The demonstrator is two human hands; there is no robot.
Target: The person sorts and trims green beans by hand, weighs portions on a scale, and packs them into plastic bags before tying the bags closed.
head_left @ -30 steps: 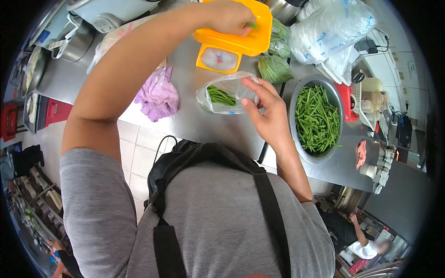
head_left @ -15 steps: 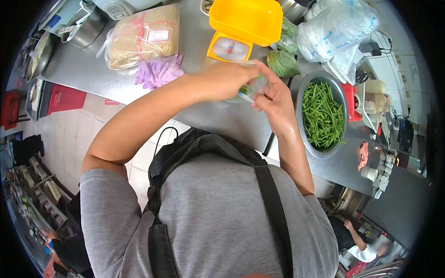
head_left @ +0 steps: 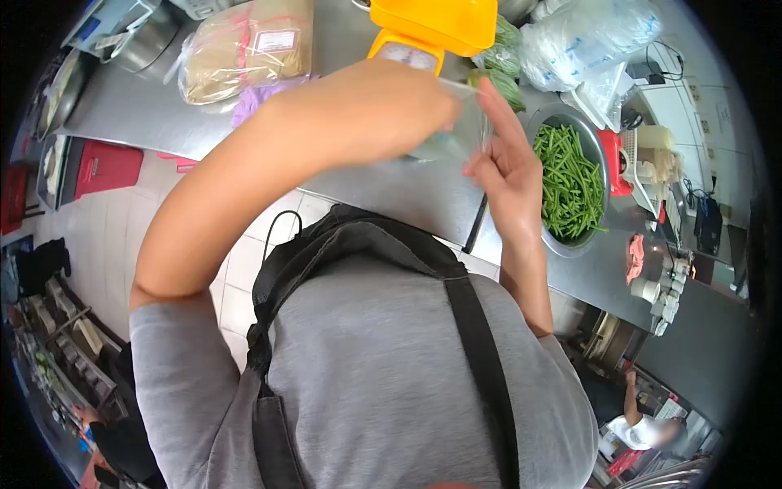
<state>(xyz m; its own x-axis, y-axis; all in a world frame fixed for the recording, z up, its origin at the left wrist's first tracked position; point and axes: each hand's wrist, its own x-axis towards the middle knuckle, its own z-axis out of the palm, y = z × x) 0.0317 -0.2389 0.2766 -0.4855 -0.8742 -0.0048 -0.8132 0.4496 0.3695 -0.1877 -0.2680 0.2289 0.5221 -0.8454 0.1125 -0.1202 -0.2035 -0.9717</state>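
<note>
A clear plastic bag [head_left: 470, 122] is stretched between my two hands above the steel table, with something green showing faintly through it. My left hand [head_left: 407, 110] is blurred and closed on the bag's left side, its fingertips mostly hidden behind the knuckles. On the other side, my right hand [head_left: 511, 167] grips the bag's edge, with the index finger pointing up along the rim and the other fingers curled. Just beyond my hands is a yellow kitchen scale [head_left: 407, 54] with a yellow pan. A steel bowl of green beans [head_left: 570, 183] stands to the right of my right hand.
Bagged green vegetables [head_left: 498, 85] lie beside the scale, near a large bag of plastic bags [head_left: 590, 45]. A wrapped brown package [head_left: 248, 57] and a purple cloth [head_left: 257, 99] are at the left. A co-worker [head_left: 639, 428] stands at the lower right.
My hands have moved slightly apart, the left rising toward the scale and the right shifting rightward. The bag between them is spread wider. The whole view has shifted a little.
</note>
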